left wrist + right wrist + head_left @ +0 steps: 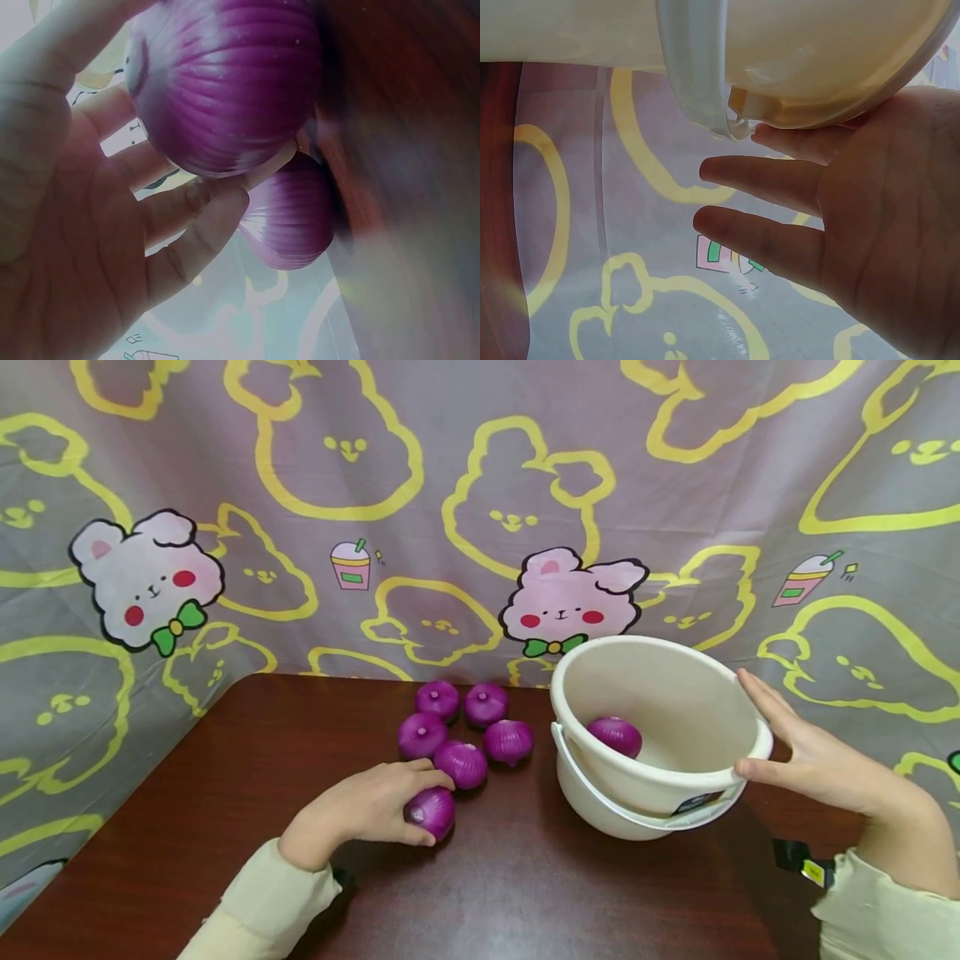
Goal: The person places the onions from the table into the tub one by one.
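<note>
down around 7 o'clock on the tabletop (540,893), the left grip (367,802) has fingers and thumb round a purple onion (435,815), probably so something that round can't roll off. five more onions (461,767) bunch up from its 12 to 2. between its 2 and 3 sits a cream bucket (682,685), one lone onion (617,737) inside. at the rim's 3, the right grip (832,768) isn't clamped, just spread against it, i'd guess for steadying.

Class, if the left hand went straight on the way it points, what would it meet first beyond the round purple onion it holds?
Probably the next round, ribbed purple onion, just beyond the left hand and its held onion; the exact gap is hard to judge.
</note>
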Motion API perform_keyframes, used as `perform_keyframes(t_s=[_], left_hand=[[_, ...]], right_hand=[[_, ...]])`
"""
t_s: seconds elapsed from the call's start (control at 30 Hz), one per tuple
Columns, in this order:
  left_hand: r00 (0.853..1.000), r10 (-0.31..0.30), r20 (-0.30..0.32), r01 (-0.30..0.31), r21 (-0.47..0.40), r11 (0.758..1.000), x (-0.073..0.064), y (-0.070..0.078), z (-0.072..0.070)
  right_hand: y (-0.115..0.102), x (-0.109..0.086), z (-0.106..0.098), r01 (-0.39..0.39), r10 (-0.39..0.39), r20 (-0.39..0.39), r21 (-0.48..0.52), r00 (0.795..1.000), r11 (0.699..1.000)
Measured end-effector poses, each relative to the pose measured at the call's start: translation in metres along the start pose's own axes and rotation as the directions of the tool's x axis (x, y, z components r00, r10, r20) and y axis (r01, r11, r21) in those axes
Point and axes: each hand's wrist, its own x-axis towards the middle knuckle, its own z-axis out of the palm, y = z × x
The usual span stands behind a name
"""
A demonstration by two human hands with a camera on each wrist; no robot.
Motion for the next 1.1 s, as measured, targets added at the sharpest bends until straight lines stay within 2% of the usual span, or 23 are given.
perform_keyframes(t_s=[0.47,1.1], left_hand=[[1.000,-0.013,-0.007,0.013,-0.011,1.000,-0.003,0.003,-0.004],[0.999,0.005,-0.044,-0.003,0.027,1.000,-0.006,0.006,-0.012]], right_hand=[[-0.002,0.001,-0.002,-0.045,0.044,0.027,0.032,0.999,0.998],[0.000,0.000,0.000,0.019,-0.019,-0.010,-0.007,1.000,1.000]])
